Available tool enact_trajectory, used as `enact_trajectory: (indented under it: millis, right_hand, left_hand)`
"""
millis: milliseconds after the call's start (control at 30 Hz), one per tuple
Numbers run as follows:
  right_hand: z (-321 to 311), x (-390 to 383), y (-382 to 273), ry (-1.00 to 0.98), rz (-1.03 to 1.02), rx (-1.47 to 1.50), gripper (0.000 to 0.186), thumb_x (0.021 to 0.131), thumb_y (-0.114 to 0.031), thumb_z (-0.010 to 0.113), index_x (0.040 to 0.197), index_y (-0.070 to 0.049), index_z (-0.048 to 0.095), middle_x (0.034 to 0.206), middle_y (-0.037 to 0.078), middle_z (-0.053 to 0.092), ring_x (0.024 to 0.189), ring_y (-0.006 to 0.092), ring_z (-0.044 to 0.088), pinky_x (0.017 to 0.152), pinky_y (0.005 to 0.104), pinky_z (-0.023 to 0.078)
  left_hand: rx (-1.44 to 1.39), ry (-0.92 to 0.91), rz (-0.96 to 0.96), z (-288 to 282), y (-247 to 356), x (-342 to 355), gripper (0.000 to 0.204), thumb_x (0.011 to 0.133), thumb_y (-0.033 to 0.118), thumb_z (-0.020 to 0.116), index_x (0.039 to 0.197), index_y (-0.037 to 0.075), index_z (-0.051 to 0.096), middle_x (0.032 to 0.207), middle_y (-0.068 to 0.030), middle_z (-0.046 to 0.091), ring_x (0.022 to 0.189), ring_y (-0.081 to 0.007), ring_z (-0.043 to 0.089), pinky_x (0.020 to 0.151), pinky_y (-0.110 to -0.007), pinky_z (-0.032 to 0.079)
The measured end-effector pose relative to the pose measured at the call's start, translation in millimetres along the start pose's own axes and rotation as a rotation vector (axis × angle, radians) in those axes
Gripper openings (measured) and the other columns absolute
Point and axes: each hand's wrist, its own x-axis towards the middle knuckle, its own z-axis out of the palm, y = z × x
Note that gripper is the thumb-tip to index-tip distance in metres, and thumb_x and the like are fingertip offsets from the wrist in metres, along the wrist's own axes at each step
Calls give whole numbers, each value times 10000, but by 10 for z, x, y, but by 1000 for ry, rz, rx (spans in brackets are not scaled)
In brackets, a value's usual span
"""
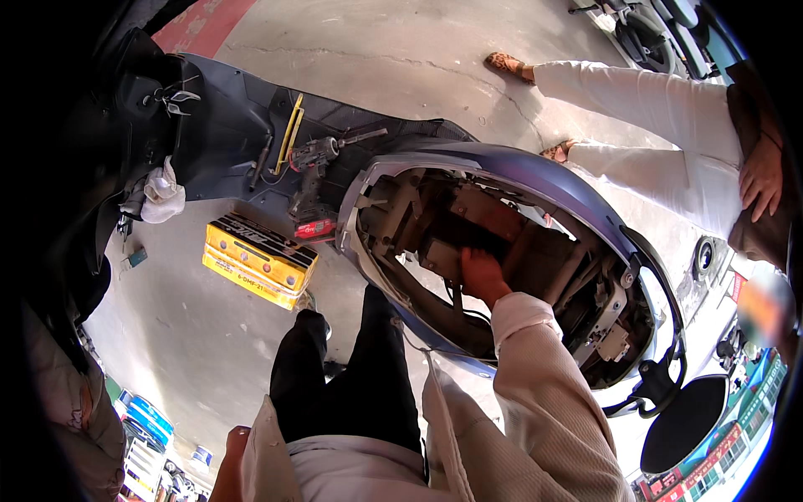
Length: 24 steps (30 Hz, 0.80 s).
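Observation:
My right hand (481, 272) reaches into the open underseat bay of a blue-grey scooter (548, 176), its fingers curled beside a dull metal box (441, 255) and dark cables; what they grip is hard to make out. My left hand (234, 452) hangs at my left side at the lower edge, mostly hidden. A red and black cordless impact driver (308, 192) lies on the footboard (226, 142), near a yellow tool (287, 134) and a slim dark tool (259, 163). A white rag (163, 194) hangs below the handlebar area.
A yellow and black battery carton (255, 263) stands on the concrete floor (393, 50). A person in white trousers (636, 109) stands across the scooter, hand low; another person's leg (79, 418) is at the left. Blue goods (146, 418), another vehicle (644, 33) and a black backrest pad (682, 422) are around.

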Motion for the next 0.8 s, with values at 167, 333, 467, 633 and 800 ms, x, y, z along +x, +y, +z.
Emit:
enact_trajectory:
  millis: [167,333,467,633,800]
  right_hand:
    - [-491,220,198,-186,91,191,810,551,-282,851,1178,1,423,1046,229,605,1014,400,601,836,450,525]
    - [-501,160,-173,-88,128,180,891,525,-309,877,1215,-3,404,1140,228,556,1045,385,580,869,433,513]
    - [-525,40,-196,-161,186,220,886,537,-304,883,1212,-5,393,1118,217,588,1017,373,611,848,437,527]
    - [-1197,-58,-429,-302,156,89,833,589,-314,835,1206,11,380,1043,231,636,976,396,631,819,448,533]
    - [-2335,-768,-743,-260,83,-99,800,599,-322,815,1197,10,401,1006,242,644,967,406,634,814,469,520]
  left_hand:
    - [-69,-51,5,-115,351,-205,239,823,215,629,917,9,706,903,-142,711,827,-239,677,742,-335,517]
    - [-53,-42,-67,-3,137,-283,239,825,213,638,953,21,702,878,-135,706,788,-213,663,717,-347,521]
    - [-245,-95,-126,-207,520,-374,177,852,188,607,957,48,636,784,-110,656,689,-200,631,599,-356,511]
    - [-572,-85,-229,-131,-52,39,182,878,194,563,987,49,566,783,-122,657,598,-223,641,527,-354,512]
    - [-595,-150,-162,57,-478,758,198,885,227,586,973,51,602,766,-120,652,603,-236,645,498,-375,514]
